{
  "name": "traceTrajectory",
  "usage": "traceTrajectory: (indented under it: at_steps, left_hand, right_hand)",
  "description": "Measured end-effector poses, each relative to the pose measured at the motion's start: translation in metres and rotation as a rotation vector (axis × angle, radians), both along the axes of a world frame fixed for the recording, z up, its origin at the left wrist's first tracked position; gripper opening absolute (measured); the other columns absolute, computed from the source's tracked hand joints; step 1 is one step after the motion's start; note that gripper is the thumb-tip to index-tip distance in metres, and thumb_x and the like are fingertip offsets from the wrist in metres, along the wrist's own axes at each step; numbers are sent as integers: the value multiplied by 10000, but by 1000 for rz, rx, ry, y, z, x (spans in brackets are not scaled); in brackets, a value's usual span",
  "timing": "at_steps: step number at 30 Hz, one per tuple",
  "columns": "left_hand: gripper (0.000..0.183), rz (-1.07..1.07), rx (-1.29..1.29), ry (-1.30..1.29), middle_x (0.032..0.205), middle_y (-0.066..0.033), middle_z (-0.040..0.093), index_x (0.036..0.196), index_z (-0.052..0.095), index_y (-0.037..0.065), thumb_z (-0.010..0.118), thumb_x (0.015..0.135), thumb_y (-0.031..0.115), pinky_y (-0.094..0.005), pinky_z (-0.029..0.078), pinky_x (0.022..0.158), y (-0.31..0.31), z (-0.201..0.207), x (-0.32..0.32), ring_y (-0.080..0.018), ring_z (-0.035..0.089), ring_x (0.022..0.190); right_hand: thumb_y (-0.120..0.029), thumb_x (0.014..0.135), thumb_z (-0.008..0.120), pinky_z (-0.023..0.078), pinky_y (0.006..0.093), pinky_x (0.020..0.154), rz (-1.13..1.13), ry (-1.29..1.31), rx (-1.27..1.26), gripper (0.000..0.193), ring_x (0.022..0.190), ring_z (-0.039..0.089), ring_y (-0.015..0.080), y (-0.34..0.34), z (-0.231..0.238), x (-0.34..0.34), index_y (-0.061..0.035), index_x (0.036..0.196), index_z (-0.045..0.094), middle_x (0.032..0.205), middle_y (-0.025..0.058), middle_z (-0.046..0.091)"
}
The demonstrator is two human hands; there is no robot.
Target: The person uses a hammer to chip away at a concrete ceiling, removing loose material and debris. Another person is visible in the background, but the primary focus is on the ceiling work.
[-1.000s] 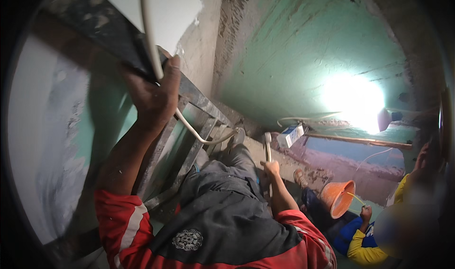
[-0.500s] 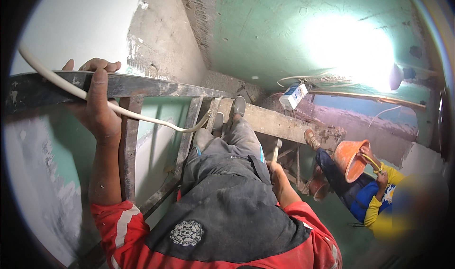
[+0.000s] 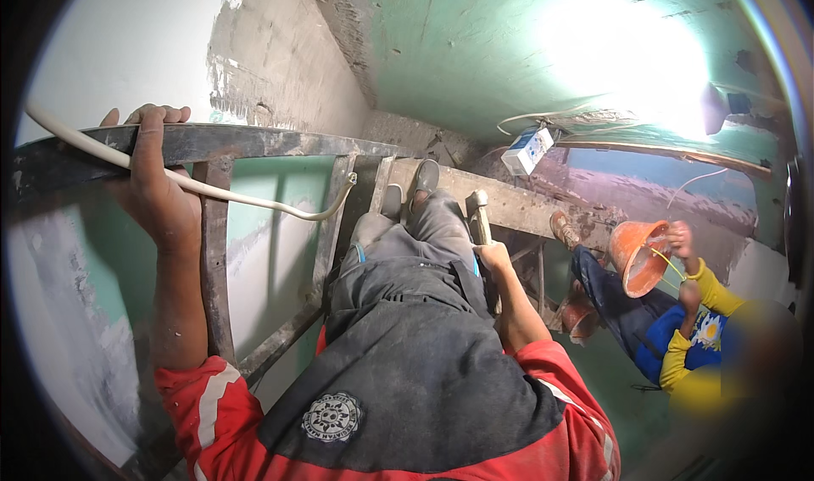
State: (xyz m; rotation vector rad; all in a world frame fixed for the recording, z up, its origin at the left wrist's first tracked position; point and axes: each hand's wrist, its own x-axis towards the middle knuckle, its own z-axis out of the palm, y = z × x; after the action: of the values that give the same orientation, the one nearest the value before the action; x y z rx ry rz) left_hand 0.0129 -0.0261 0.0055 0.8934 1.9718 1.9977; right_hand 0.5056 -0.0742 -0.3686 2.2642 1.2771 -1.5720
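Note:
My left hand point(image 3: 158, 184) is wrapped over the dark, paint-stained rail point(image 3: 254, 144) of a scaffold frame, its fingertips curling over the upper edge. A thick cream-white cable point(image 3: 280, 208) runs beneath that thumb and hangs across the frame, its cut end near an upright bar. In my right hand point(image 3: 493, 256) is a hammer point(image 3: 482, 222), held by its pale handle beside my right thigh with the head up. My shoes point(image 3: 426, 176) stand by a wooden plank point(image 3: 526, 203).
Right and below, a person in a yellow and blue shirt point(image 3: 678, 345) handles an orange bucket point(image 3: 638, 256); another bucket point(image 3: 579, 318) is lower. A bright lamp point(image 3: 715, 108) and a white-blue box point(image 3: 527, 150) are by the green wall. Bare plaster point(image 3: 280, 49) shows ahead.
My right hand has raised the hammer from beside my hip to a higher place in view. My left hand stays on the rail. The other person's hand has shifted at the bucket.

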Motion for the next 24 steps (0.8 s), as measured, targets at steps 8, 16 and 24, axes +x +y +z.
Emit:
traceTrajectory:
  at_steps: [8,16,24]
  left_hand:
    - [489,62,72,-45,905,-174,587,1273,339,-76,589,867,30,-488,520,903,2,-4,0,-246,601,864]
    - [446,17,36,-58,975,-169,593,1286,356,-5,547,895,92,-534,456,960,-2,-7,-8,-268,562,945]
    - [402,-93,21,19,1020,-181,597,1312,346,-28,479,936,24,-552,468,983,-14,-12,-19,-292,589,984]
  right_hand:
    - [-268,764,775,472,389,602,-22,-171,-154,320,627,648,253,31,-49,50,39,806,696,699,141,673]
    - [-262,777,767,462,356,504,201,-23,-247,302,532,600,188,104,77,-7,10,771,636,633,89,619]
    - [-294,808,747,506,323,542,367,451,-646,317,585,618,198,160,138,-66,2,874,656,695,104,653]
